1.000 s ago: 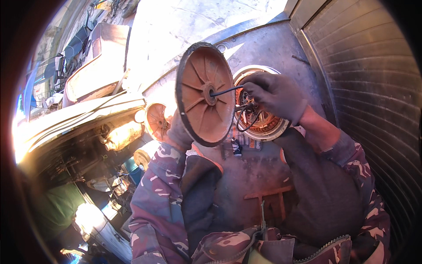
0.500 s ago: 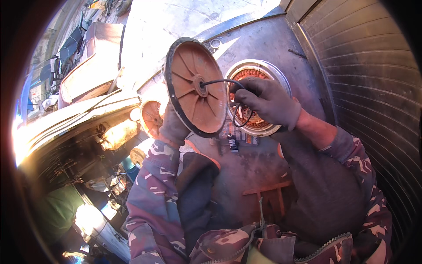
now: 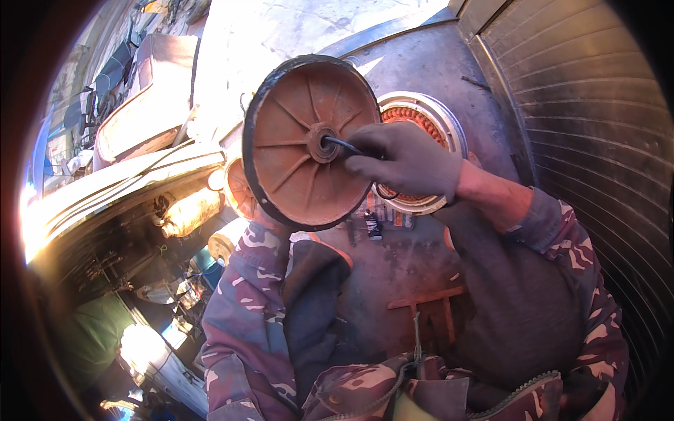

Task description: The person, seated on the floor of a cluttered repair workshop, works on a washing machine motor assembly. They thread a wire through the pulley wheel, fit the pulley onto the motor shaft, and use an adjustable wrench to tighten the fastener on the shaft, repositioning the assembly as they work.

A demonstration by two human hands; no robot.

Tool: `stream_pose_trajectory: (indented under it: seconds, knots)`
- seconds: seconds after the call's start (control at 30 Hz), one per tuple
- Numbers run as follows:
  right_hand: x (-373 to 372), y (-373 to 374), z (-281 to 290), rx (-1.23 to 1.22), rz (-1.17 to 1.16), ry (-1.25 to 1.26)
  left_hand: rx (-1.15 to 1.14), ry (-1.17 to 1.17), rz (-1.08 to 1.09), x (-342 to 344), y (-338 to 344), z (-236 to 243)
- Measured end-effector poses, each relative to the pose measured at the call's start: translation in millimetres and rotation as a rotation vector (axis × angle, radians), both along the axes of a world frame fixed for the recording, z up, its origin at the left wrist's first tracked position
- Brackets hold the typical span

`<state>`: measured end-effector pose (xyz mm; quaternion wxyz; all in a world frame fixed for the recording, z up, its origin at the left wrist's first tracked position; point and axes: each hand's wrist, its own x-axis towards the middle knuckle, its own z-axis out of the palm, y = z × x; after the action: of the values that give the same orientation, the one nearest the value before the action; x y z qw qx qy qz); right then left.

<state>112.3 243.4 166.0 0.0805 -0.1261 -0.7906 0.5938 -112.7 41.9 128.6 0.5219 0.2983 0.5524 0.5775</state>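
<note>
A round, ribbed motor cover (image 3: 284, 175) with a dark rim and a bearing in its centre is tilted up in front of me, its inner side showing. My left hand is hidden behind it, holding it up from its lower left edge; only the camouflage sleeve (image 3: 253, 281) shows below. A black cable (image 3: 341, 145) comes out of the bearing hole. In its gloved fingers, my right hand (image 3: 414, 161) pinches this cable close to the hole. Partly covered by that hand, a round motor (image 3: 453, 130) with reddish copper windings and a pale metal rim lies on the floor.
Another round ribbed cover (image 3: 239, 188) lies behind my left forearm. A small dark tube (image 3: 373, 226) lies between my knees, near a reddish metal bar piece (image 3: 428, 302). Ridged metal panelling (image 3: 583, 105) rises at the right. Cluttered shelving (image 3: 168, 281) stands at left.
The cover has turned to face me more squarely. My right hand has moved left along the cable, close to the bearing, and the cable loop is now mostly hidden behind it.
</note>
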Motion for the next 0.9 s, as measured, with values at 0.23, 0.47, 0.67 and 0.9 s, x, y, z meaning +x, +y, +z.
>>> stream_pose_trajectory:
  seconds: [0.23,0.47,0.67,0.9]
  knots:
    - [18,-8,-39,0.001,-0.073,0.049,0.04,-0.054,0.072,-9,-6,5]
    - [15,-12,-34,-0.1,-0.047,-0.039,0.058,0.001,0.01,-11,-8,7]
    - [5,-19,-27,-0.126,-0.09,-0.032,0.053,-0.301,0.104,-8,-10,-2]
    - [0,-23,-23,-0.032,-0.139,-0.199,0.14,-0.476,0.074,-7,-5,6]
